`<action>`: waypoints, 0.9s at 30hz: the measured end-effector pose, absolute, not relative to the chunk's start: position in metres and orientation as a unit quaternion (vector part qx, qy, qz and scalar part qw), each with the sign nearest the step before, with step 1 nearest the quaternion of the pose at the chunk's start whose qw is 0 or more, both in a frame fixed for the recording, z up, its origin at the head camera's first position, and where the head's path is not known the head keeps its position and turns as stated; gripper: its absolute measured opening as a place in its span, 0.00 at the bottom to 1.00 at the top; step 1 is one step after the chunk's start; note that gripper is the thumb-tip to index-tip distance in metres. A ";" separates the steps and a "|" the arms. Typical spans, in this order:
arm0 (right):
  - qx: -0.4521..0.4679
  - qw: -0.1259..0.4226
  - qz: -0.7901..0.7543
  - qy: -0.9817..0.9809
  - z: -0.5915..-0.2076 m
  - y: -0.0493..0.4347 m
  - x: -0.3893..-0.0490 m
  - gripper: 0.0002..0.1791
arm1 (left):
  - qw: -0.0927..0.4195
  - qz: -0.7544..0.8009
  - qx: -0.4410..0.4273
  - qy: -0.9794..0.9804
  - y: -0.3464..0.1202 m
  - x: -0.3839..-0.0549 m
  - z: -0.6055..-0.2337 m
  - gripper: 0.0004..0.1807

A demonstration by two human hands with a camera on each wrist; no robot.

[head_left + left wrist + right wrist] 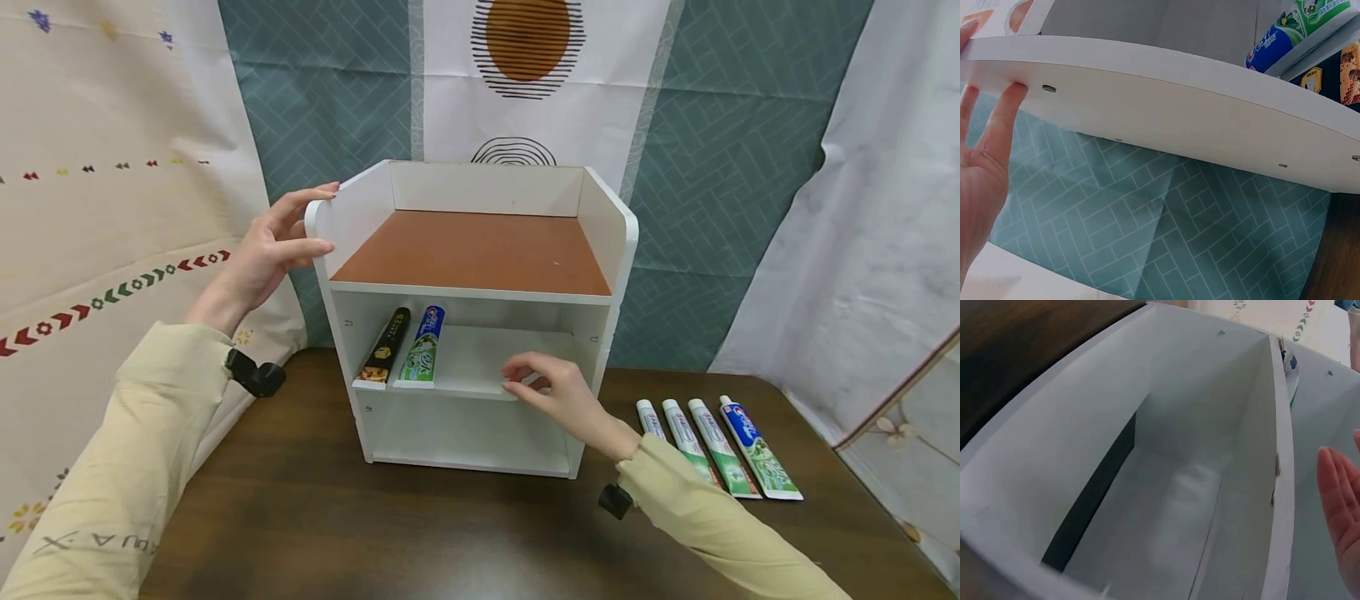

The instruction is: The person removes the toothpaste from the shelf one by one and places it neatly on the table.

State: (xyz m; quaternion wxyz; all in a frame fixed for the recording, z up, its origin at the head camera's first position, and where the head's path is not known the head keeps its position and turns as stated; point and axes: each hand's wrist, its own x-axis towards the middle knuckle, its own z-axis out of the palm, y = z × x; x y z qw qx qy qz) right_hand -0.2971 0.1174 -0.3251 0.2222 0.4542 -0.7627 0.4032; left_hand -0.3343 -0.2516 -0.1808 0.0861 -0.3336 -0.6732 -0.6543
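A small white shelf unit (pixel 486 292) with a brown top stands on the table. My left hand (pixel 273 233) touches the front top corner of its left side panel, and in the left wrist view fairly straight fingers (pixel 1010 103) meet that panel. On the middle shelf, a black toothpaste tube (pixel 386 348) lies at the left, beside a blue-and-green toothpaste tube (pixel 423 348). Before the right part of that shelf is my right hand (pixel 555 392), holding nothing, its fingers bent loosely toward the thumb. The right wrist view shows its fingers (pixel 1338 487) beside the shelf board.
Several more toothpaste tubes (pixel 723 450) lie in a row on the dark table (pixel 420 533), right of the unit, partly behind my right forearm. Patterned cloth (pixel 330 100) hangs behind and at both sides. The unit's lower compartment (pixel 465 429) has an open front.
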 end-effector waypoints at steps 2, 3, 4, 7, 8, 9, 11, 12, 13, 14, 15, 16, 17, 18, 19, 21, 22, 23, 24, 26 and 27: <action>0.443 0.205 0.407 -0.772 -0.322 0.109 -0.301 0.12 | 0.087 -0.653 -0.334 -0.674 -0.251 -0.334 -0.181 0.28; 0.436 0.192 0.409 -0.778 -0.320 0.104 -0.302 0.12 | 0.087 -0.653 -0.334 -0.674 -0.251 -0.334 -0.181 0.28; 0.429 0.175 0.411 -0.785 -0.318 0.100 -0.303 0.12 | 0.088 -0.653 -0.334 -0.674 -0.251 -0.334 -0.180 0.28; 0.412 0.120 0.414 -0.803 -0.311 0.087 -0.305 0.14 | 0.089 -0.654 -0.335 -0.673 -0.251 -0.334 -0.181 0.28; 0.408 0.102 0.413 -0.808 -0.309 0.083 -0.306 0.15 | 0.089 -0.655 -0.335 -0.672 -0.251 -0.334 -0.181 0.28; 0.404 0.084 0.416 -0.811 -0.307 0.079 -0.307 0.15 | 0.088 -0.656 -0.336 -0.670 -0.251 -0.334 -0.181 0.28; 0.395 0.059 0.416 -0.817 -0.304 0.071 -0.310 0.17 | 0.086 -0.659 -0.336 -0.667 -0.251 -0.334 -0.181 0.28; 0.389 0.047 0.419 -0.819 -0.304 0.068 -0.311 0.17 | 0.085 -0.659 -0.336 -0.667 -0.251 -0.334 -0.182 0.28; 0.383 0.037 0.422 -0.821 -0.303 0.063 -0.313 0.18 | 0.086 -0.659 -0.335 -0.668 -0.252 -0.334 -0.182 0.28; 0.377 0.027 0.425 -0.822 -0.302 0.059 -0.314 0.18 | 0.086 -0.658 -0.334 -0.669 -0.252 -0.334 -0.182 0.28; 0.371 0.021 0.428 -0.824 -0.302 0.055 -0.316 0.19 | 0.087 -0.658 -0.334 -0.670 -0.253 -0.334 -0.182 0.28; 0.364 0.014 0.433 -0.825 -0.301 0.051 -0.318 0.19 | 0.088 -0.657 -0.333 -0.671 -0.253 -0.333 -0.182 0.28; 0.357 0.007 0.439 -0.824 -0.300 0.047 -0.319 0.19 | 0.089 -0.656 -0.333 -0.671 -0.253 -0.333 -0.181 0.28; 0.353 0.001 0.444 -0.823 -0.300 0.042 -0.321 0.19 | 0.090 -0.655 -0.334 -0.672 -0.254 -0.333 -0.181 0.28; 0.349 -0.004 0.449 -0.822 -0.300 0.039 -0.322 0.19 | 0.091 -0.655 -0.334 -0.671 -0.254 -0.333 -0.181 0.28; 0.340 -0.014 0.456 -0.822 -0.300 0.032 -0.325 0.19 | 0.092 -0.655 -0.335 -0.671 -0.254 -0.333 -0.182 0.28; 0.334 -0.021 0.461 -0.821 -0.301 0.029 -0.326 0.19 | 0.092 -0.654 -0.336 -0.671 -0.253 -0.333 -0.182 0.28; 0.330 -0.025 0.461 -0.823 -0.301 0.026 -0.327 0.19 | 0.092 -0.653 -0.337 -0.672 -0.253 -0.334 -0.182 0.28; 0.325 -0.028 0.457 -0.827 -0.302 0.024 -0.328 0.19 | 0.092 -0.651 -0.338 -0.673 -0.253 -0.334 -0.182 0.28; 0.313 -0.032 0.446 -0.838 -0.302 0.020 -0.329 0.19 | 0.091 -0.650 -0.339 -0.673 -0.252 -0.334 -0.182 0.29; 0.308 -0.034 0.440 -0.843 -0.301 0.017 -0.329 0.19 | 0.092 -0.650 -0.340 -0.674 -0.252 -0.334 -0.182 0.28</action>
